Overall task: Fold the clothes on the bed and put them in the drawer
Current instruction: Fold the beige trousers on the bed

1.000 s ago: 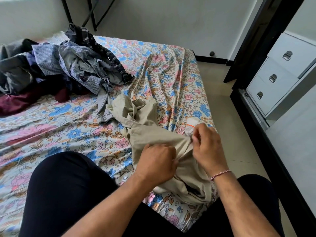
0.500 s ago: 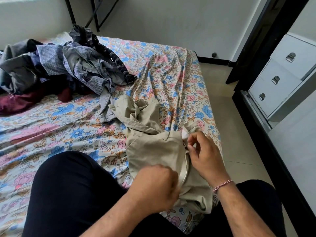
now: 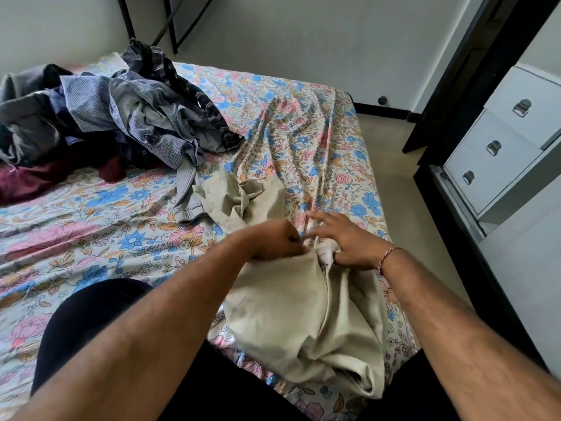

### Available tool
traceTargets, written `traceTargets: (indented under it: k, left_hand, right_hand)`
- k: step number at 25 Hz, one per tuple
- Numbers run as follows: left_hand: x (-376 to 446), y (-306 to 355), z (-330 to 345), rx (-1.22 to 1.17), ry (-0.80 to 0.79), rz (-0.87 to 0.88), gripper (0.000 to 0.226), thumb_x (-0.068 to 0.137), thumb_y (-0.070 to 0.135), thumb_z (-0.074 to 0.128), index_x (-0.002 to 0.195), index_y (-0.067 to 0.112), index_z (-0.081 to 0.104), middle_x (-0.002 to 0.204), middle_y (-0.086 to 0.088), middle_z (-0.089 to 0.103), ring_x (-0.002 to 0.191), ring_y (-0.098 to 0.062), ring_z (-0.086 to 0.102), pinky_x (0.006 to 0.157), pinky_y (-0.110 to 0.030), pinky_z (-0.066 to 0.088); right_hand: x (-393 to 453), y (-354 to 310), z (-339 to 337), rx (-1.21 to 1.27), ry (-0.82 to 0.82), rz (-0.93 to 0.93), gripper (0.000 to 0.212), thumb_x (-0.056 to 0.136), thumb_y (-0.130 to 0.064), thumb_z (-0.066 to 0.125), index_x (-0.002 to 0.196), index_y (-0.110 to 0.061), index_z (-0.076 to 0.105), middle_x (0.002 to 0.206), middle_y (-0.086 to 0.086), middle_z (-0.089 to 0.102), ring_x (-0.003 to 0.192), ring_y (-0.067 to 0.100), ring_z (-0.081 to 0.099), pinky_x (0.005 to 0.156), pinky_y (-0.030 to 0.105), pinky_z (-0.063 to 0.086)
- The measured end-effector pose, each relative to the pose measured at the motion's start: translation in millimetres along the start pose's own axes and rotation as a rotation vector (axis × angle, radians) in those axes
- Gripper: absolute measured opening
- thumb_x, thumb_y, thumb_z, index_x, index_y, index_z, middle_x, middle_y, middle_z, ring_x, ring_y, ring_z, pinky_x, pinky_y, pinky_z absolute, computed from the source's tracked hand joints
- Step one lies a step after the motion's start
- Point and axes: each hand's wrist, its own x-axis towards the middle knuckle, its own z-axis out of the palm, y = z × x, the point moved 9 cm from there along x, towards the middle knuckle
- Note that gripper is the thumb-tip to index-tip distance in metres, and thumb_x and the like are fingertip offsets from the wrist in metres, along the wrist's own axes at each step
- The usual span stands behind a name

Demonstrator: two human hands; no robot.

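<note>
Beige trousers [image 3: 291,311] lie crumpled on the flowered bed sheet [image 3: 91,232] right in front of me. My left hand [image 3: 273,241] grips their top edge with curled fingers. My right hand [image 3: 343,241] lies beside it on the white inner lining; its fingers are spread out straight and its thumb is tucked under the cloth. The trouser legs trail away toward a pile of unfolded clothes [image 3: 115,123] at the far left of the bed. A white chest of drawers [image 3: 504,147] stands to the right, all drawers closed.
My knees in dark trousers [image 3: 91,323] rest on the bed's near edge. A strip of tiled floor [image 3: 394,183] separates the bed from a black frame [image 3: 473,71] beside the drawers. Black metal legs [image 3: 170,25] stand by the far wall.
My left hand has moved up from the trousers' middle to the top edge beside my right hand. The right hand's fingers have spread out. The trousers are pulled flatter.
</note>
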Motion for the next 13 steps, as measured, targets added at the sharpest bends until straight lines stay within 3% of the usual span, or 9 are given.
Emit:
traceTargets:
  k: [2,4,6,8,9,11,13]
  left_hand:
    - [-11,2,1,0.056,0.017,0.123,0.014,0.096,0.026,0.071,0.098,0.014,0.077,0.092,-0.001,0.073,0.082,-0.018,0.064,0.080,-0.031,0.052]
    - [-26,5,-10,-0.016,0.043,0.217,0.010,0.098,0.021,0.070,0.097,0.012,0.073,0.089,0.000,0.069,0.078,-0.012,0.060,0.073,-0.020,0.046]
    - [-33,4,-15,-0.125,0.082,0.236,0.011,0.101,0.022,0.066,0.100,0.011,0.069,0.088,0.001,0.065,0.075,-0.008,0.055,0.070,-0.016,0.042]
    - [-32,1,-11,-0.237,0.138,0.205,0.012,0.102,0.025,0.066,0.108,0.015,0.067,0.096,0.004,0.066,0.084,-0.005,0.060,0.080,-0.022,0.048]
    - [-32,2,-7,-0.261,0.146,0.218,0.017,0.101,0.028,0.066,0.113,0.018,0.068,0.104,0.004,0.066,0.094,-0.007,0.063,0.087,-0.025,0.051]
    - [-39,15,5,-0.275,0.066,0.292,0.027,0.099,0.036,0.065,0.121,0.022,0.072,0.116,0.003,0.064,0.111,-0.009,0.062,0.101,-0.026,0.048]
    - [-51,32,6,-0.290,0.013,0.395,0.026,0.096,0.040,0.071,0.115,0.023,0.076,0.121,0.000,0.062,0.117,-0.010,0.060,0.105,-0.025,0.045]
  right_hand:
    - [4,-11,1,0.035,0.024,-0.127,0.029,0.088,-0.010,0.066,0.111,-0.022,0.078,0.151,-0.002,0.050,0.141,0.015,0.039,0.120,0.034,0.030]
    - [-2,-16,-9,0.198,0.157,-0.158,0.016,0.092,-0.014,0.068,0.103,-0.021,0.078,0.143,-0.009,0.055,0.133,-0.002,0.043,0.113,0.016,0.030]
    - [0,-22,-7,0.193,0.128,-0.157,0.036,0.093,-0.010,0.068,0.124,-0.028,0.070,0.148,-0.015,0.049,0.134,-0.005,0.039,0.112,0.012,0.024]
    - [4,-17,14,0.184,-0.105,-0.070,0.056,0.091,-0.012,0.070,0.142,-0.031,0.057,0.144,-0.013,0.054,0.130,0.003,0.047,0.110,0.018,0.032]
    - [2,-13,26,0.194,-0.207,-0.020,0.057,0.089,-0.015,0.071,0.140,-0.033,0.056,0.137,-0.011,0.060,0.123,0.006,0.054,0.107,0.023,0.039]
    - [-4,-5,31,0.232,-0.189,0.007,0.034,0.088,-0.026,0.074,0.117,-0.040,0.065,0.111,-0.014,0.069,0.101,-0.001,0.060,0.092,0.027,0.048]
    - [-15,2,21,0.245,-0.081,0.016,0.017,0.089,-0.031,0.076,0.087,-0.039,0.061,0.084,-0.016,0.063,0.077,-0.004,0.055,0.074,0.026,0.045]
